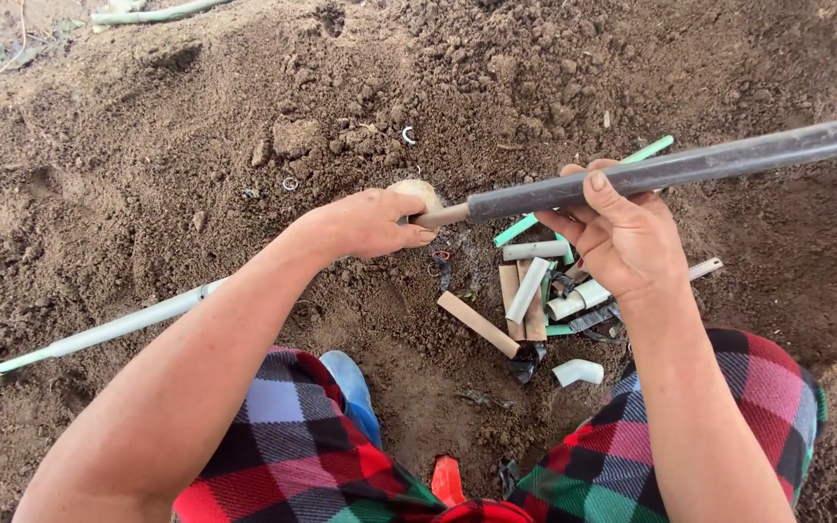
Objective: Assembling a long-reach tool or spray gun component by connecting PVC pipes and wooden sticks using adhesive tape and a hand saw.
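My right hand (622,232) grips a long dark grey pipe (690,165) that runs off to the upper right. The pipe's near end carries a narrower tan stub. My left hand (365,221) is closed around a small pale rounded piece (418,194) pressed at that stub's tip. Below both hands lies a heap of short pipe offcuts (535,291), white, tan and green, on loose brown soil.
A long light grey pipe (108,329) lies on the dirt at the left, passing under my left forearm. A white elbow fitting (578,371) rests near my right knee. Small metal rings (408,135) lie on the soil above. My plaid-clad knees and a blue shoe (351,387) are at the bottom.
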